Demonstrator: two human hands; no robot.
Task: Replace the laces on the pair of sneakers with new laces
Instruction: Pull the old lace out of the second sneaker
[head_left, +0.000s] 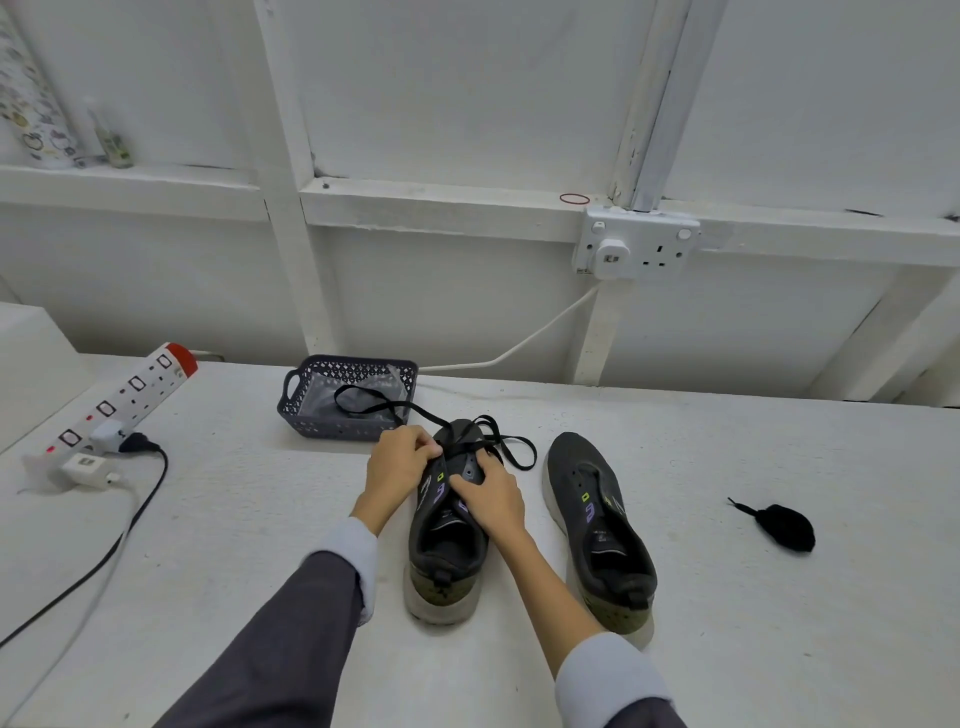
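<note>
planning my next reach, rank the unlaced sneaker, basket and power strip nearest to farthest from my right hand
From the right hand:
1. Unlaced sneaker, just to its right.
2. Basket, ahead and to the left.
3. Power strip, far left on the table.

Both arms reach forward; left grip (397, 460) pinches the lace (422, 411), right grip (488, 493) curls onto the sneaker (441, 587).
</note>
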